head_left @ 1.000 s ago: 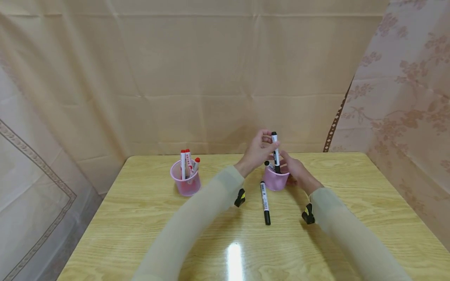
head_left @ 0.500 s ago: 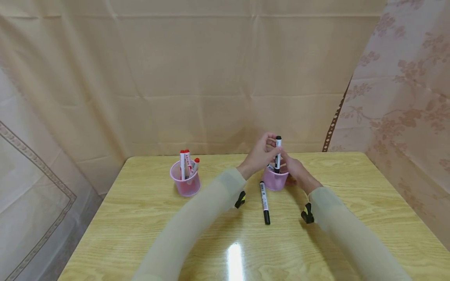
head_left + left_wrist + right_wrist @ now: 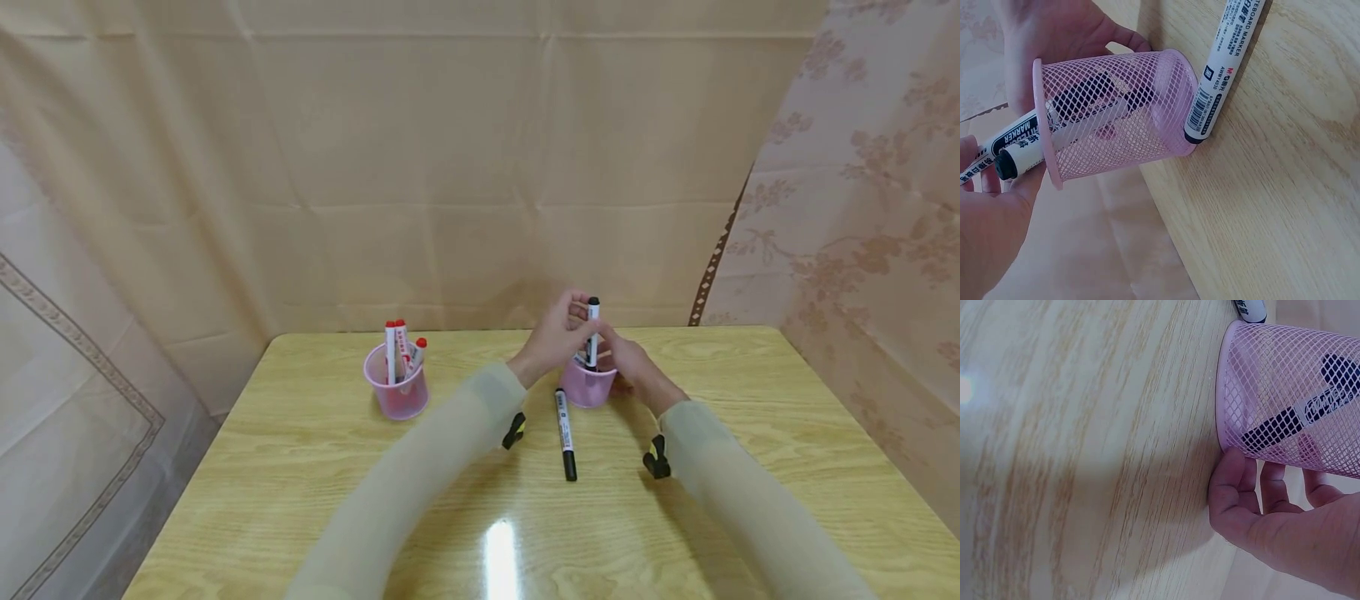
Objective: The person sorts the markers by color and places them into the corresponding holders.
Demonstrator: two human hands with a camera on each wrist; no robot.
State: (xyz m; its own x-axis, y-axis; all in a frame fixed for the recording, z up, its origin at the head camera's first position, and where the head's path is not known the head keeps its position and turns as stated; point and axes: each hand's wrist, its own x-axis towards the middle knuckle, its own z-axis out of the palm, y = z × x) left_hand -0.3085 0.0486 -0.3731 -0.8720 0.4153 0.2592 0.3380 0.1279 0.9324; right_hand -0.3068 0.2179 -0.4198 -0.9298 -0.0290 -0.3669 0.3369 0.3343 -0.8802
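Observation:
A pink mesh pen cup stands upright on the table, right of the middle. My left hand pinches a whiteboard marker near its upper end; the marker's lower part is inside the cup. Another black-ended marker leans in the same cup, seen in the left wrist view. My right hand holds the cup from its right side, its fingertips near the cup's base in the right wrist view. Just in front of the cup lies a loose black-and-white whiteboard marker.
To the left stands a second pink pen cup with several red-capped markers in it. A beige cloth hangs behind the wood-grain table, and a floral cloth hangs at the right.
My left hand has moved slightly down and right, lowering the pinched marker deeper into the cup and bringing it upright. The right hand and both cups stay in place.

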